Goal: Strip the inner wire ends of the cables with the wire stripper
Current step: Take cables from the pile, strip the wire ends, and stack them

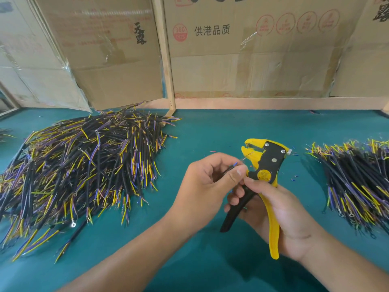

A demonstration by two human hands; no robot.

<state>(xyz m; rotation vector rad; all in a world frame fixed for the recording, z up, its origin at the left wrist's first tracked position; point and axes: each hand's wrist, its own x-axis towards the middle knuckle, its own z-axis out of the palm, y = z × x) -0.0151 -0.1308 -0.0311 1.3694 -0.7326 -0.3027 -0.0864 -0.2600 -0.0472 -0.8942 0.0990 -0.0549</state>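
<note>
Head view: my left hand (207, 180) pinches one cable (228, 168); right hand (273, 216) grips the wire stripper (266, 165). Seat a single inner wire squarely between the jaws, then squeeze.

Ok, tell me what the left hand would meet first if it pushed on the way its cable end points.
Probably the wire stripper. The left hand pinches a cable whose end points up and right at the stripper's yellow head, held by the right hand. The gap looks small, though depth is unclear from this single view.

Wire stripper (265, 165) between cable piles (80, 165)
</note>
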